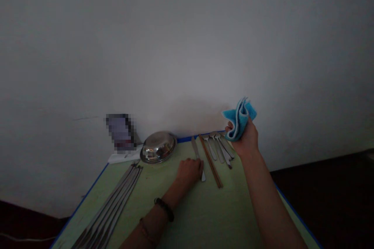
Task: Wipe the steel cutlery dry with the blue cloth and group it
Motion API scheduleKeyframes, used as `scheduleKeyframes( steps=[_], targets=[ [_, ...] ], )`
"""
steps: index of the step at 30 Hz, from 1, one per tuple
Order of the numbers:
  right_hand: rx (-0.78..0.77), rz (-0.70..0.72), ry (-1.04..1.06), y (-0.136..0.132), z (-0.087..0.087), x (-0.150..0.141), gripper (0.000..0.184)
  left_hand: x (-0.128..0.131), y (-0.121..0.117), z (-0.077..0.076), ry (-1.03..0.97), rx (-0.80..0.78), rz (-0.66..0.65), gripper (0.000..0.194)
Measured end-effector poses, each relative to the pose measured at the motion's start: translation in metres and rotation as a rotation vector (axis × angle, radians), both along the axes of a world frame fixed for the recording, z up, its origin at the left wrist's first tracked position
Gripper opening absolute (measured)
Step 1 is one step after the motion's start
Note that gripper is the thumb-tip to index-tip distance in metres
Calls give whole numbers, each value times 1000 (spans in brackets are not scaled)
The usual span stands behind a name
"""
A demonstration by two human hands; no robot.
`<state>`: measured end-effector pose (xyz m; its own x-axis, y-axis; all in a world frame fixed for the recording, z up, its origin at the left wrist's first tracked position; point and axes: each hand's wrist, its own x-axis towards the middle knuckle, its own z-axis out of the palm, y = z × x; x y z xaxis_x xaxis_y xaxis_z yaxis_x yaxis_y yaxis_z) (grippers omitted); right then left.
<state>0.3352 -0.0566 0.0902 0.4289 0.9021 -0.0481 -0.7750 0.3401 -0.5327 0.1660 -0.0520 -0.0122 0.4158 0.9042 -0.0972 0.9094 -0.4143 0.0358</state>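
Note:
My left hand (pixel 189 171) rests on the table with its fingers closed over the middle of a table knife (pixel 195 147). The knife's blade points toward the wall, and the handle end shows below my fingers. Raised above the far right part of the table, my right hand (pixel 249 140) grips a crumpled blue cloth (pixel 241 120) with pale edges. Just right of the knife lies a pair of brown wooden chopsticks (pixel 210 162). Beyond them are several metal spoons (pixel 218 148), partly hidden behind my right hand.
A shiny metal bowl (pixel 159 148) sits upside down near the wall. Several long metal utensils (pixel 112 202) lie along the left side of the green table (pixel 222 218), which has a blue edge. A pixelated, screen-like object (pixel 121 130) leans at the back left.

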Motion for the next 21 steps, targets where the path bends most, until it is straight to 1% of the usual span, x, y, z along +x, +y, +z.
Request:
scheduleKeyframes(
  steps=[8, 14, 18, 21],
  targets=[
    [-51, 42, -30, 3, -1, -9, 30, 9, 0, -7, -65, 62, -129, 41],
    [-34, 65, -44, 3, -3, -15, 31, 21, 7, -11, -123, 117, -208, 40],
    [-28, 65, -53, 4, -5, -16, 31, 21, 9, -13, -153, 149, -226, 41],
    [-40, 60, -63, 6, -7, -19, 31, 15, 7, -17, -164, 149, -209, 39]
  ],
)
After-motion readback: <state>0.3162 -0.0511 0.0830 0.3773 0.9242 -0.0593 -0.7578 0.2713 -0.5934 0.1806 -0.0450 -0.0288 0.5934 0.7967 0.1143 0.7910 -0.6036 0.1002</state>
